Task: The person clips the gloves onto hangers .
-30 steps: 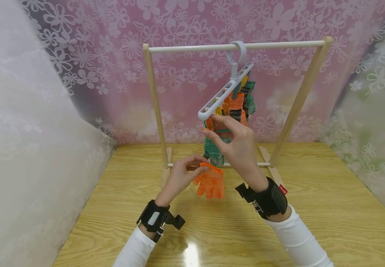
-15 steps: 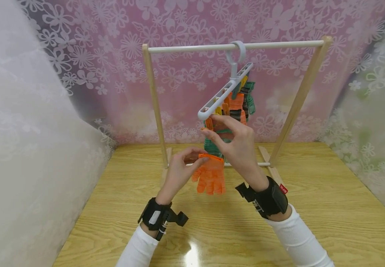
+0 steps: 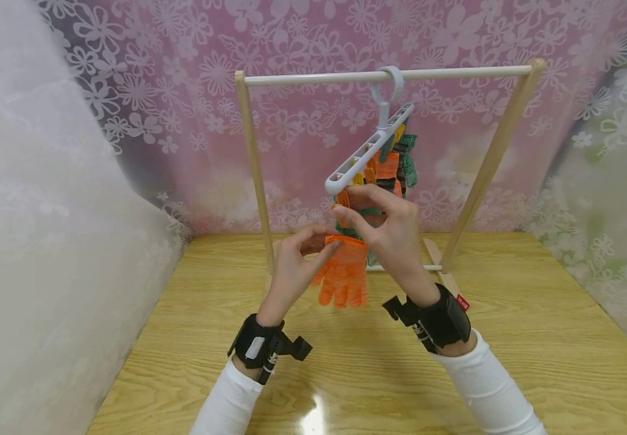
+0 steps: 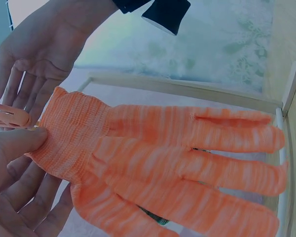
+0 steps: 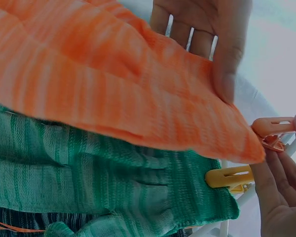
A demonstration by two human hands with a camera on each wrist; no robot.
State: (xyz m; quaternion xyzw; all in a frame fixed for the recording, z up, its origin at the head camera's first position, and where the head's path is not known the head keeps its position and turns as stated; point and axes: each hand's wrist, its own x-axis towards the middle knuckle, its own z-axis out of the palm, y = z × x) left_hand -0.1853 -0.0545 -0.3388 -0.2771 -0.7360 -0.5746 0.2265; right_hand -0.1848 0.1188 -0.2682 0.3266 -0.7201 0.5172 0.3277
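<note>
An orange knit glove (image 3: 344, 272) hangs fingers down from my left hand (image 3: 298, 266), which pinches its cuff between thumb and fingers. Just above the cuff, my right hand (image 3: 392, 232) pinches an orange clothespin (image 3: 343, 198) at the near end of the grey hanger (image 3: 370, 148). In the right wrist view the clothespin (image 5: 274, 129) is close to the cuff's edge; whether its tips are around the cloth I cannot tell. A green glove (image 5: 138, 173) hangs behind, clipped by a yellow clothespin (image 5: 229, 176).
The hanger hooks over the white bar (image 3: 313, 78) of a wooden rack (image 3: 500, 145). Farther along it hang several more gloves, orange (image 3: 386, 164), dark-striped and green (image 3: 410, 160). The rack stands on a wood-grain table (image 3: 346, 362), before a pink floral curtain (image 3: 210, 151).
My left hand has raised the orange glove upward, bringing its cuff near the clothespin. The right hand stays at the hanger's near end, its thumb now closer to the fingers.
</note>
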